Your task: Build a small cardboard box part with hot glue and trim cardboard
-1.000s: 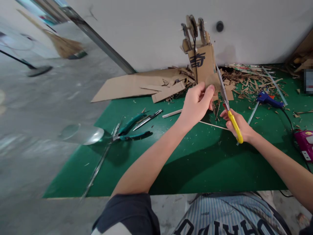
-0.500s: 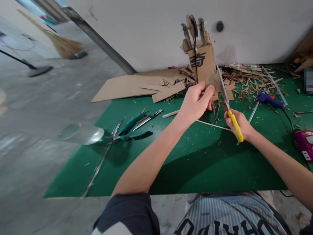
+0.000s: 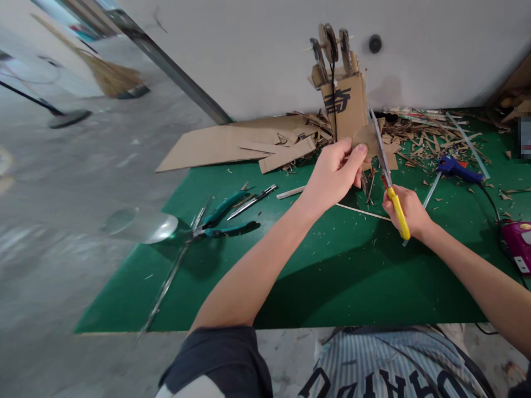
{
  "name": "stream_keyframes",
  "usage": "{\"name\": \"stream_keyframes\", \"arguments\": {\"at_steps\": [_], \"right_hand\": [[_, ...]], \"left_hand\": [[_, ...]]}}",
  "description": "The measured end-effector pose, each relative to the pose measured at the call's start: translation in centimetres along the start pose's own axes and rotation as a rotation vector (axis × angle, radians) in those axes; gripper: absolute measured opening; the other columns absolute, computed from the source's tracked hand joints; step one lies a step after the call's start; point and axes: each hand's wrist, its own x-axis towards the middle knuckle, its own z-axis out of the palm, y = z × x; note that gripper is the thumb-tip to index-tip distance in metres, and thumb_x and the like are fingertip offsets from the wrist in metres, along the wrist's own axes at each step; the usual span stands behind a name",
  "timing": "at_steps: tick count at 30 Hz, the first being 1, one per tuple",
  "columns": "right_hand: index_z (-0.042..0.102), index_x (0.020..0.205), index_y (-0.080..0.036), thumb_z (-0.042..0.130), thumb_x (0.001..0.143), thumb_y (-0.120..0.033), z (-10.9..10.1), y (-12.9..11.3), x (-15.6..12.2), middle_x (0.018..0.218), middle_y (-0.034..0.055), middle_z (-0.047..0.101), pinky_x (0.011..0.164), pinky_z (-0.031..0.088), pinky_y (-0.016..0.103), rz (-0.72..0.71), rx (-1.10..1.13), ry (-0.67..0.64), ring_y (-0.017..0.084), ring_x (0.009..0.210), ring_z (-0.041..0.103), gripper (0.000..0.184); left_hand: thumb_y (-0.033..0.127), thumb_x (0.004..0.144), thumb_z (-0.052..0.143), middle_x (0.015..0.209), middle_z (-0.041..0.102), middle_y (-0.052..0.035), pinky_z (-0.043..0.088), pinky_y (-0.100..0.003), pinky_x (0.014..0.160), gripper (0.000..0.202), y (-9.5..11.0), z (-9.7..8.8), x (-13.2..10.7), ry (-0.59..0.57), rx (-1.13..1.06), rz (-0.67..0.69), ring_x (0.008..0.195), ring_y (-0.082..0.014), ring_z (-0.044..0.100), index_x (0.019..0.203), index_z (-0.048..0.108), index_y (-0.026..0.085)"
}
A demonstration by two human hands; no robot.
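My left hand (image 3: pixel 338 168) pinches a small rounded piece of cardboard (image 3: pixel 365 138) between thumb and fingers, above the green tabletop. In my right hand (image 3: pixel 404 210) is a pair of scissors (image 3: pixel 397 207) with yellow handles, blades pointing up and away from me. The blades lie along the right edge of the cardboard piece; how far they are parted is hard to tell. Behind my hands stands an upright cardboard structure (image 3: pixel 346 105) with printed black lettering, cardboard discs on top and a black cord hanging down its front.
Green-handled pliers (image 3: pixel 228 215) and a utility knife (image 3: pixel 253 202) lie left of my arm. Flat cardboard (image 3: pixel 207 143) and a heap of scraps (image 3: pixel 418 132) line the wall. A blue glue gun (image 3: pixel 460 168) and a purple power strip (image 3: pixel 516 243) are at right. A plastic bottle (image 3: pixel 141 225) lies at the left edge.
The scissors and my right hand have shifted very slightly against the cardboard piece, and the handles look a little closer together. My left hand keeps its pinch. The view has moved slightly.
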Motion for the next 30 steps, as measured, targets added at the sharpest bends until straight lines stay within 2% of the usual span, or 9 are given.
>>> {"name": "stream_keyframes", "arguments": {"at_steps": [5, 10, 12, 15, 18, 21, 25, 30], "right_hand": [[0.04, 0.07, -0.025, 0.037, 0.09, -0.075, 0.5, 0.3, -0.3, 0.064, 0.0043, 0.054, 0.06, 0.035, 0.033, 0.007, -0.044, 0.075, 0.017, 0.059, 0.05, 0.054], [0.046, 0.071, -0.024, 0.045, 0.09, -0.068, 0.2, 0.2, -0.5, 0.063, 0.0045, 0.057, 0.059, 0.037, 0.033, 0.033, -0.04, 0.099, 0.018, 0.057, 0.052, 0.048], [0.049, 0.071, -0.023, 0.044, 0.091, -0.067, 0.0, 0.0, -0.6, 0.066, 0.0058, 0.059, 0.06, 0.041, 0.035, 0.03, -0.007, 0.097, 0.018, 0.059, 0.054, 0.049], [0.057, 0.078, -0.021, 0.042, 0.093, -0.068, -0.1, 0.1, -0.6, 0.079, 0.0094, 0.067, 0.067, 0.049, 0.038, 0.03, 0.12, 0.072, 0.02, 0.068, 0.062, 0.052], [0.062, 0.097, -0.019, 0.046, 0.092, -0.072, 0.1, 0.6, -0.5, 0.098, 0.0121, 0.07, 0.081, 0.056, 0.042, 0.024, 0.278, 0.058, 0.025, 0.088, 0.069, 0.055], [0.061, 0.109, -0.019, 0.047, 0.091, -0.075, 0.1, 1.1, -0.3, 0.111, 0.0144, 0.068, 0.092, 0.056, 0.046, 0.011, 0.356, 0.041, 0.029, 0.105, 0.069, 0.06], [0.061, 0.113, -0.018, 0.047, 0.091, -0.076, -0.2, 1.3, -0.3, 0.114, 0.0161, 0.067, 0.095, 0.055, 0.049, -0.02, 0.381, -0.029, 0.031, 0.11, 0.068, 0.064], [0.056, 0.124, -0.019, 0.05, 0.089, -0.075, -0.2, 1.1, -0.7, 0.122, 0.016, 0.069, 0.099, 0.052, 0.05, -0.051, 0.365, -0.098, 0.033, 0.118, 0.066, 0.066]], "left_hand": [[0.035, 0.104, 0.05, 0.053, 0.055, 0.0047, 0.045, -0.019, 0.051, 0.037, 0.2, 0.2, -0.3, 0.004, -0.006, -0.024, 0.047, -0.0061, 0.055, 0.071, 0.046, 0.021], [0.028, 0.103, 0.049, 0.079, 0.069, 0.0006, 0.042, -0.015, 0.044, 0.025, 0.2, 0.5, 0.0, 0.025, -0.088, -0.102, 0.048, -0.0032, 0.061, 0.08, 0.052, 0.018], [0.026, 0.103, 0.05, 0.082, 0.071, 0.0002, 0.043, -0.016, 0.043, 0.023, 0.1, 0.5, 0.1, 0.045, -0.113, -0.102, 0.048, -0.0034, 0.062, 0.082, 0.054, 0.018], [0.028, 0.101, 0.053, 0.08, 0.069, 0.0006, 0.044, -0.016, 0.044, 0.024, -0.2, 0.4, 0.3, 0.08, -0.127, -0.064, 0.047, -0.003, 0.061, 0.08, 0.056, 0.018], [0.028, 0.098, 0.057, 0.07, 0.064, 0.003, 0.044, -0.017, 0.045, 0.025, -0.5, 0.4, 0.3, 0.093, -0.163, -0.037, 0.046, -0.0029, 0.056, 0.076, 0.055, 0.019], [0.026, 0.096, 0.059, 0.057, 0.054, 0.0061, 0.042, -0.018, 0.043, 0.027, -0.5, 0.3, 0.3, 0.071, -0.21, -0.047, 0.043, -0.004, 0.05, 0.071, 0.052, 0.02], [0.022, 0.095, 0.055, 0.052, 0.048, 0.0059, 0.036, -0.019, 0.039, 0.028, -0.1, 0.3, 0.3, 0.053, -0.203, -0.074, 0.041, -0.0054, 0.046, 0.067, 0.049, 0.021], [0.024, 0.096, 0.052, 0.049, 0.042, 0.0063, 0.034, -0.021, 0.04, 0.03, 0.1, 0.3, 0.3, 0.065, -0.2, -0.084, 0.04, -0.0072, 0.044, 0.067, 0.044, 0.022]]}}
